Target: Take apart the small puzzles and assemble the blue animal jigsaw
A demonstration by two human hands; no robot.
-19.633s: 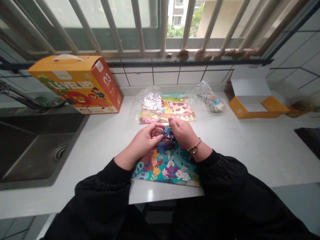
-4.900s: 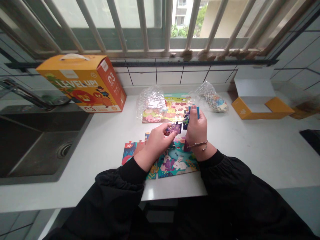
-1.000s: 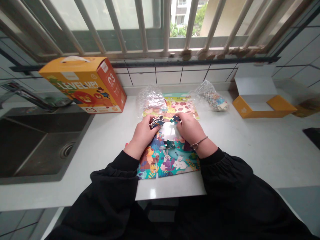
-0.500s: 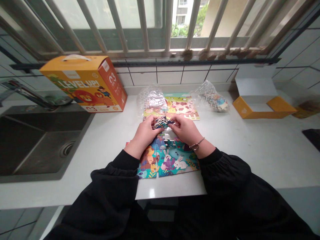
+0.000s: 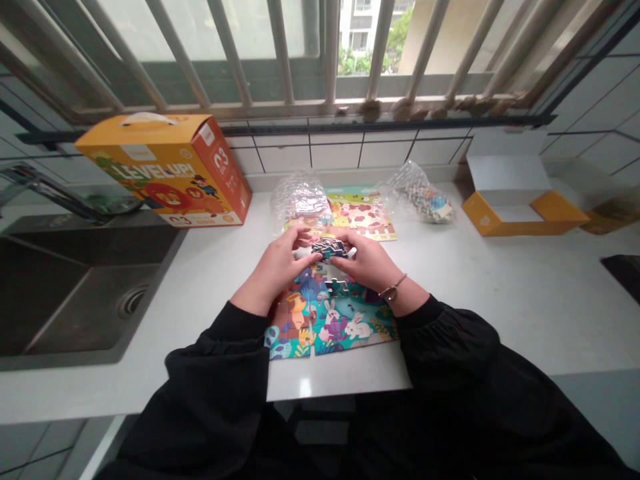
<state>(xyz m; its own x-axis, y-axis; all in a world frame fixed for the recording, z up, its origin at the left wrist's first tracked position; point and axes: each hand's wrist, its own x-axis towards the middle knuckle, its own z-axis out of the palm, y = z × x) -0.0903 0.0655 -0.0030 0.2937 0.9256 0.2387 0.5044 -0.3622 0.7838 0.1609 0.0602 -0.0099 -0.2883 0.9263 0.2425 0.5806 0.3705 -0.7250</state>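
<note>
A small stack of jigsaw puzzle pieces (image 5: 330,249), with pale cut edges, is held above the counter between my two hands. My right hand (image 5: 367,257) is closed on its right side, the thumb along the near edge. At the left end, my left hand (image 5: 283,261) has its thumb against the stack and its fingers curved loosely around it; a gap shows between thumb and fingers. Below lies a partly joined puzzle (image 5: 350,320) with white rabbits and plants, a narrow split on its left. A loose-looking dark teal piece (image 5: 337,288) lies by its upper edge.
Behind my hands lies a farm puzzle (image 5: 365,217), partly under a clear bubble-wrap bag (image 5: 303,197). Another bag with pieces (image 5: 430,203) is to its right. An orange box (image 5: 165,177) stands beside the sink (image 5: 85,293). An opened box (image 5: 520,217) sits far right.
My left hand has shifted slightly left and loosened its fingers. The stack looks more even and lies more in my right hand. The view has shifted a little.
</note>
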